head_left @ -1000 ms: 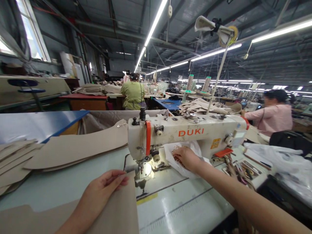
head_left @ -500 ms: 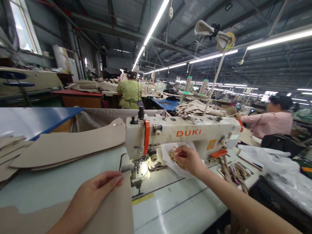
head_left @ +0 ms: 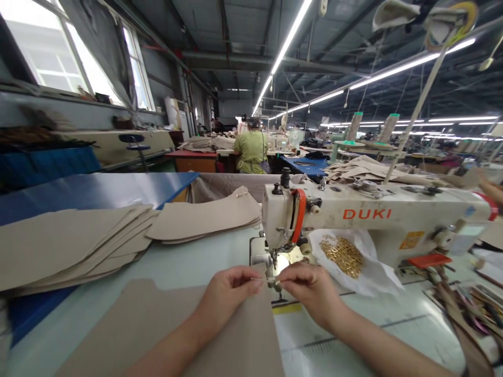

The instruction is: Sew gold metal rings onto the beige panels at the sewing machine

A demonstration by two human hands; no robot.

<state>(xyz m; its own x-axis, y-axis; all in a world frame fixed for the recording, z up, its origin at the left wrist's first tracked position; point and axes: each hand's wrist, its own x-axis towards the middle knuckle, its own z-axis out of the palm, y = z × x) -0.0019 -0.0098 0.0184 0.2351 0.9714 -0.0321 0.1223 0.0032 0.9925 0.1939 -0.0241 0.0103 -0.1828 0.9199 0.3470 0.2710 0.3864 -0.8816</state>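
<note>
My left hand (head_left: 236,293) pinches the narrow top end of a beige fabric panel (head_left: 251,335), which lies on the table under my forearm. Close by, my right hand (head_left: 310,290) has thumb and forefinger pressed together at that same end, on what seems to be a small gold metal piece, mostly hidden by the fingertips. Both hands are just in front of the needle area of the white sewing machine (head_left: 365,212). Behind my right hand, a heap of small gold metal pieces (head_left: 341,255) rests on a white sheet (head_left: 379,272) under the machine's arm.
Stacked beige panels (head_left: 70,246) lie at the left, with another stack (head_left: 204,217) beyond the machine's left end. Tools and straps (head_left: 467,309) sit in a tray at the right. A person in a green top (head_left: 251,152) sits ahead; a hand shows at the right edge.
My right hand has left the gold pieces and come over to the fabric end beside my left hand. The view has turned left, bringing more stacked panels into sight.
</note>
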